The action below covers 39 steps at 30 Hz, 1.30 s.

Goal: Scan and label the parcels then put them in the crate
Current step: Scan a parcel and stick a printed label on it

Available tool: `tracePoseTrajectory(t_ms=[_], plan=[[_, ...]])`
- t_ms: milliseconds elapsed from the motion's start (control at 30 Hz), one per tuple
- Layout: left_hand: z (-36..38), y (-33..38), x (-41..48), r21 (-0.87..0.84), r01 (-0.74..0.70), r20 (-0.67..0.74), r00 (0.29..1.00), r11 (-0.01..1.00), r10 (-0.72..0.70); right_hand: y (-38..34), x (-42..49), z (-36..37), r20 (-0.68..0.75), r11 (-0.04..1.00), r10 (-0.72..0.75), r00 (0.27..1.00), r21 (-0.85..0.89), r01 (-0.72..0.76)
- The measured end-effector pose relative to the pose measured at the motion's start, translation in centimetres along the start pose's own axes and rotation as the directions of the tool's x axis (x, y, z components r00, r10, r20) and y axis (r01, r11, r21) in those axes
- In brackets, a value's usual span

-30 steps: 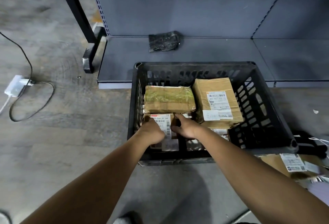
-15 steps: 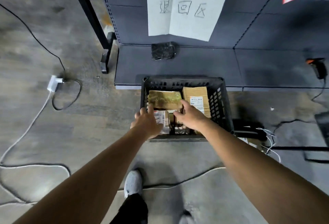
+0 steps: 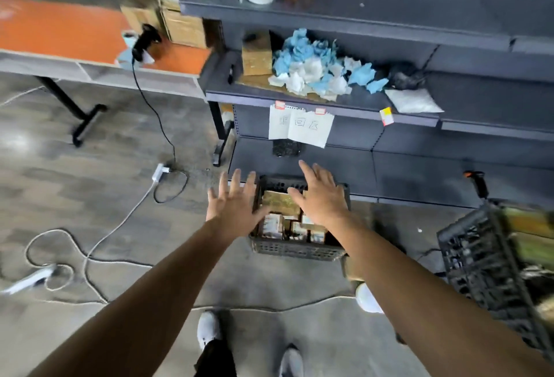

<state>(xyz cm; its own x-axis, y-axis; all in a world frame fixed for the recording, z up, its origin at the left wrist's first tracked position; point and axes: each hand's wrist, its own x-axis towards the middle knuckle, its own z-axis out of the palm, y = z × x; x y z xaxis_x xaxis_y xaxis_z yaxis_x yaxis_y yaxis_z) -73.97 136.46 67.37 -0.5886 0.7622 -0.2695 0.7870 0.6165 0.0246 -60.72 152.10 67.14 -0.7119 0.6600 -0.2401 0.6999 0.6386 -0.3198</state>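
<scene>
Grey concrete floor (image 3: 90,166) is carrying the crate (image 3: 296,249), sitting against dark shelving (image 3: 419,172) beside an orange bench (image 3: 60,25), with parcels (image 3: 280,200) lying inside. Left hand (image 3: 232,207) and right hand (image 3: 320,199) are now hovering over it, fingers spread and holding nothing, having lifted off the parcels they were touching.

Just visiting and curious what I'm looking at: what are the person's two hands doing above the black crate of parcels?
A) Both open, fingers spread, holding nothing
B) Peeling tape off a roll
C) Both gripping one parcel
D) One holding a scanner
A: the left hand and the right hand are both open with fingers spread above the black crate, and neither holds any of the parcels lying inside it.
</scene>
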Motion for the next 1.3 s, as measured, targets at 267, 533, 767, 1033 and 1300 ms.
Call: tracePoseTrajectory(t_ms=[267,533,767,1033,1300], plan=[[-7.6,-8.0,-4.2,-0.066,0.153,-0.185,0.969,0.986,-0.163,-10.6,-0.4,-5.5,-0.088,0.973,-0.230,0.969,-0.057,0.225],[-12.1,-23.6,-5.3,-0.089,0.231,-0.286,0.926,0.969,-0.247,-27.9,2.6,-4.2,-0.093,0.925,-0.365,0.927,-0.148,0.349],[-15.6,-38.7,-4.1,-0.074,0.232,-0.322,0.915,0.970,-0.243,-42.8,6.3,-3.0,-0.132,0.887,-0.418,0.899,-0.272,0.373],[-18.6,-47.8,0.4,-0.100,0.207,-0.351,0.908,0.973,-0.229,-51.4,12.4,-3.3,-0.181,0.895,-0.411,0.894,-0.267,0.357],[-20.4,-52.7,10.4,-0.026,0.188,-0.300,0.936,0.982,-0.187,-55.1,23.5,-2.3,-0.171,0.932,-0.353,0.920,-0.152,0.330]])
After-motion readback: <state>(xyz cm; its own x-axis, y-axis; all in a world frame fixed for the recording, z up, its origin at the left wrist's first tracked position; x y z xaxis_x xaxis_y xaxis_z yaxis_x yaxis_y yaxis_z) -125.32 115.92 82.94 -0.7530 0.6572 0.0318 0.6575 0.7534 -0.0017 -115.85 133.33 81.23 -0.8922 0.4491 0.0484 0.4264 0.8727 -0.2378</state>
